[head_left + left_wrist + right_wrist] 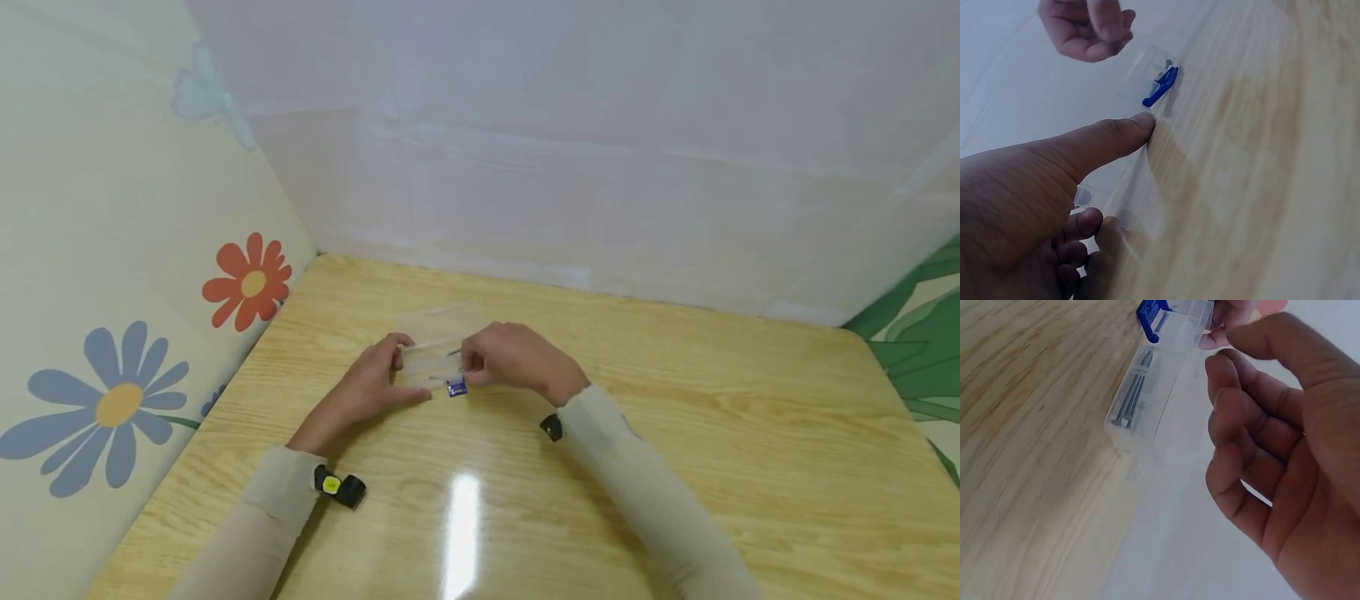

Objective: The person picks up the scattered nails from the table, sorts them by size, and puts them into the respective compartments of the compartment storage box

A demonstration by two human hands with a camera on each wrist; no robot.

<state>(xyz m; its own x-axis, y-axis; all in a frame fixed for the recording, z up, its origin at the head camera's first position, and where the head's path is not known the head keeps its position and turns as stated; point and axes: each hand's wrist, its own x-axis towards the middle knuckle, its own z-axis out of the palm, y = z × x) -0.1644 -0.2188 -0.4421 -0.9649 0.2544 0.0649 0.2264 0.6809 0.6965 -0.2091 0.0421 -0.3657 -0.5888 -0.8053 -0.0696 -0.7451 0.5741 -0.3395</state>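
Observation:
A clear plastic box (418, 357) lies on the table with its see-through lid (442, 318) raised at the back. On its front edge is a blue latch (457, 387), also seen in both wrist views. Long metal nails (1132, 394) lie together in the box's right end. My left hand (375, 377) holds the box at its left end, thumb along the front edge and fingers curled at the side. Just over the right part hovers my right hand (517, 357), its fingers loosely bent. Nothing shows between its thumb and fingertips in the right wrist view.
The light wood table (675, 467) extends around the box. A pale cloth backdrop (570, 167) rises behind it, and a flower-printed wall covering (97, 250) stands along the left edge. Green leaf print (926, 358) shows at the right.

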